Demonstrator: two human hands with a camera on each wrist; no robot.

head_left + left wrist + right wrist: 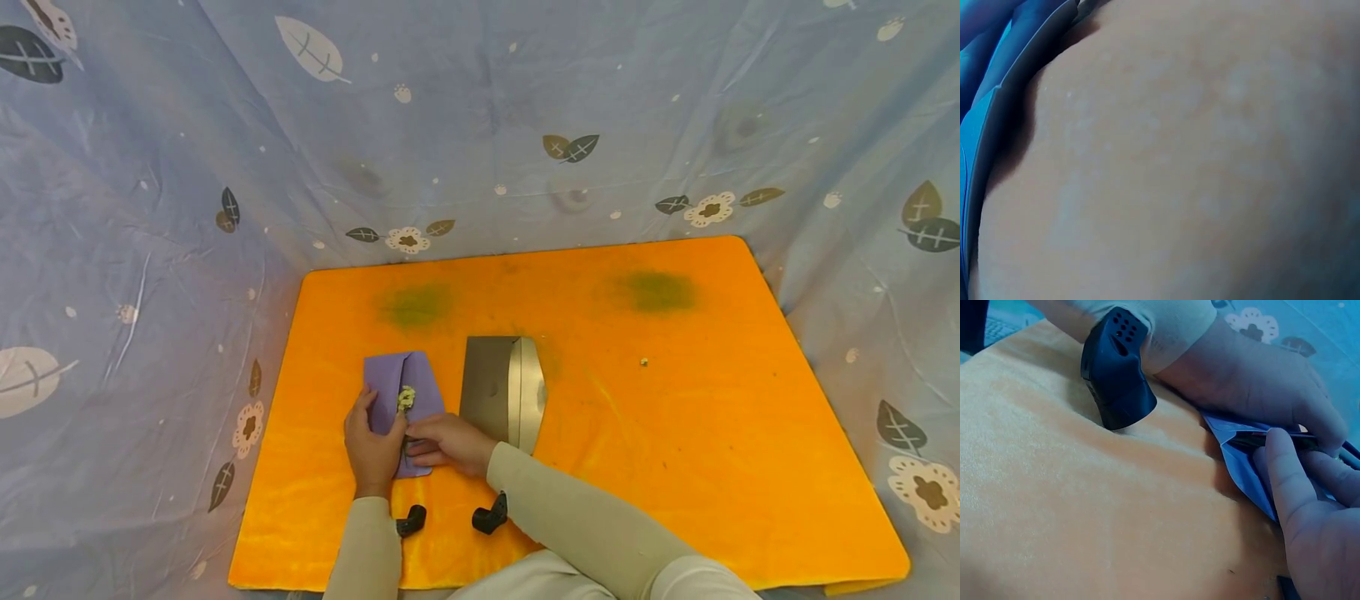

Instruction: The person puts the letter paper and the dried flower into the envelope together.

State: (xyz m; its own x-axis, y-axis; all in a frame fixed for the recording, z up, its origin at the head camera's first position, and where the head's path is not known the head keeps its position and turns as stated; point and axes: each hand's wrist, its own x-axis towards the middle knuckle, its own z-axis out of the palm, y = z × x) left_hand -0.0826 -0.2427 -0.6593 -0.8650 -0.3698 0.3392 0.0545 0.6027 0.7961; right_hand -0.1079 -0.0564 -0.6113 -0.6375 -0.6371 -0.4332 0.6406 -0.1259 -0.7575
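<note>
Overhead, both hands, left (372, 450) and right (450, 442), are pinching a purple envelope (390, 387) lying on the orange table (675, 433); only the head view is showing the flower sprig (406, 398) and silver envelope (501, 388).

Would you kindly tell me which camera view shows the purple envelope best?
The head view: the purple envelope lies on the orange mat with its outline visible above both hands. The right wrist view shows only its near corner between the fingers; the left wrist view shows just a blurred blue edge beside skin.
</note>
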